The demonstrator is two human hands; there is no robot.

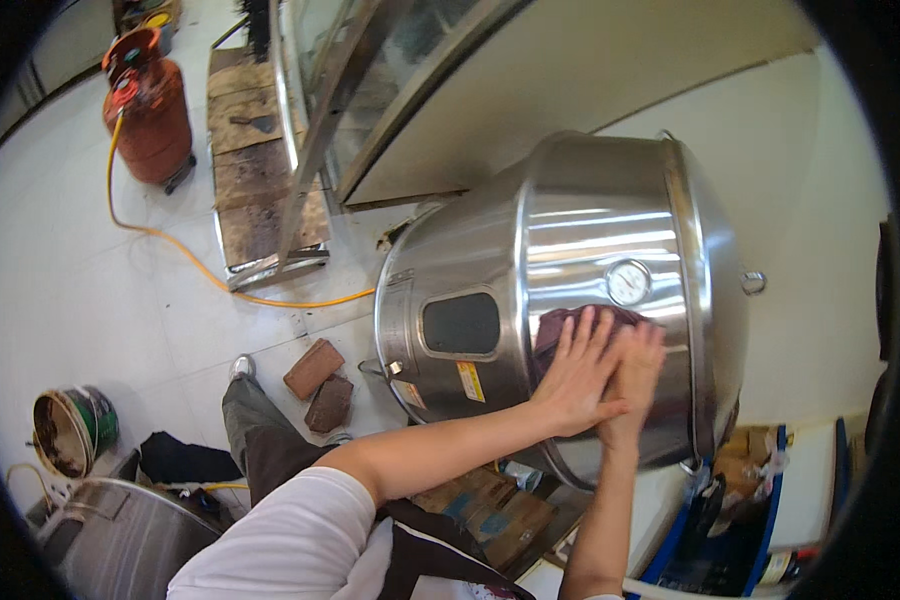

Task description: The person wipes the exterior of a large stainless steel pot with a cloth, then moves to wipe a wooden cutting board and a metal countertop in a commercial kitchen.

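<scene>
A large stainless-steel drum oven [600,195] stands before me, appearing on its side in the tilted view. It carries a round dial gauge [628,283] and a dark window [461,324] in a metal frame. My left hand [579,371] lies flat on a crumpled maroon cloth [551,330], holding it against the steel just beside the gauge. Partly overlapping it is my right hand [631,375], blurred, with its fingers stretched out. Its palm faces the drum, and what lies beneath that palm is hidden.
A yellow hose [172,240] runs over the floor from an orange gas cylinder [150,112] to the oven. Two bricks [313,369] lie near my foot. Around me are a metal-framed bench [251,176], a green bucket [101,420], a metal vessel [139,540] and a blue-sided rack [667,547].
</scene>
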